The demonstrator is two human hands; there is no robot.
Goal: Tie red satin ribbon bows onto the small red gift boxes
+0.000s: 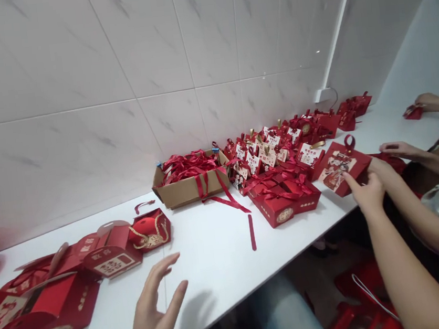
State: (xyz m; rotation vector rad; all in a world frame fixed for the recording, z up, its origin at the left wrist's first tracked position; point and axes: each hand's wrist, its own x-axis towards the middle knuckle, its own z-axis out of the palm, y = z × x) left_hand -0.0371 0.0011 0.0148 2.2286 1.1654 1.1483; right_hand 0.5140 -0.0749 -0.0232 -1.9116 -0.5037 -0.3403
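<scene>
My left hand [156, 309] hovers over the white table [209, 250] with thumb and fingers apart, holding nothing. Nearest to it is a small red box with gold cord [154, 232]. Farther right, my right hand [368, 192] grips a red gift box [341, 166] with a printed picture and a dark red ribbon loop on top. My thumb presses its front face; the other fingers are partly hidden. Just left of that box stands a red tray-like box [285, 204] filled with ribbon-tied boxes. A short strip of red ribbon [251, 232] lies on the table.
A cardboard box [179, 193] of red ribbons stands near the tiled wall. Many finished-looking red boxes [267, 151] crowd the back. Larger red boxes [67, 308] sit at left. At right, a co-worker's arm [409, 193] comes close to my right hand; another person's hand [428, 102] is beyond.
</scene>
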